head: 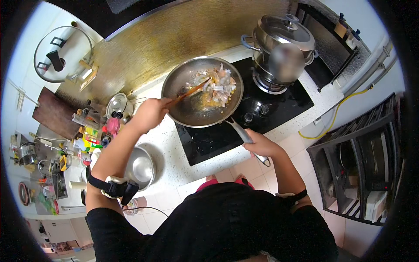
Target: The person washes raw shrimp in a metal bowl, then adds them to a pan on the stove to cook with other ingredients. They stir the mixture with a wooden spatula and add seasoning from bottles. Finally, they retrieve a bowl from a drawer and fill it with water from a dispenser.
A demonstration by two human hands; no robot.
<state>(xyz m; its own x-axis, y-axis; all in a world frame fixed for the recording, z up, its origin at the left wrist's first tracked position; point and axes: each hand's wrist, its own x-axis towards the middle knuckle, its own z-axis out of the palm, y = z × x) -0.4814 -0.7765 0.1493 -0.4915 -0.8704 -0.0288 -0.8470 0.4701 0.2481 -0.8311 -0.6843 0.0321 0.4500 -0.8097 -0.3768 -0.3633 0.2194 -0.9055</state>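
Observation:
My left hand [152,114] grips a wooden spatula or similar utensil [188,94], its far end among the food in a steel frying pan [183,113]. Pieces of food that look like shrimp [221,86] lie heaped on the pan's right side, with yellowish bits and liquid beneath. With my right hand [260,144] I hold the pan's metal handle [240,130]. The pan sits over the left part of a black glass gas hob [209,144]. An empty-looking metal bowl [140,165] stands on the counter below my left forearm.
A lidded steel steamer pot [263,37] stands on the right burner. Bottles and jars [90,131] crowd the counter at left, beside a dark cutting board [55,114]. A glass lid [70,67] hangs on the wall. At right is a black shelf unit [353,144].

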